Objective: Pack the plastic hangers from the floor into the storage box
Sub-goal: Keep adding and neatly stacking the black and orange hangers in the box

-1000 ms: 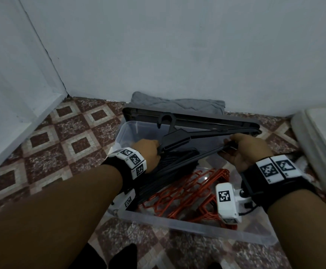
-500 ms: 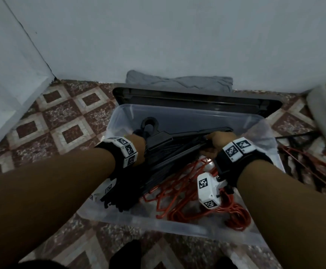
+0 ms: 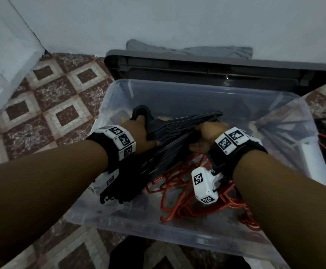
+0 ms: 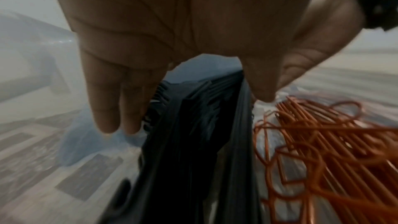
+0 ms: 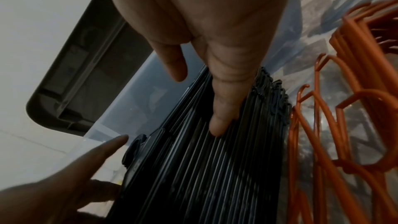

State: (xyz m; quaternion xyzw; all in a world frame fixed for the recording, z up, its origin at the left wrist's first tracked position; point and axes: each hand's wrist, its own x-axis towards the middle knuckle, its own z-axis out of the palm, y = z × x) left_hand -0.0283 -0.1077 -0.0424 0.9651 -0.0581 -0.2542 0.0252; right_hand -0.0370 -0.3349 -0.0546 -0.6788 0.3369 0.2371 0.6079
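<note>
Under left hand (image 3: 138,133) and right hand (image 3: 206,133), black stack (image 3: 171,133) has dropped into box (image 3: 177,237), beside orange hangers (image 3: 230,204); left pinches it, right presses flat-fingered. Release next.

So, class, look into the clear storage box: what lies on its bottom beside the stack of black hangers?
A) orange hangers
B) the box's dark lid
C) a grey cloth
A: the orange hangers lie inside the storage box next to the black hangers, while the grey cloth and the dark lid sit behind the box, outside it.
</note>
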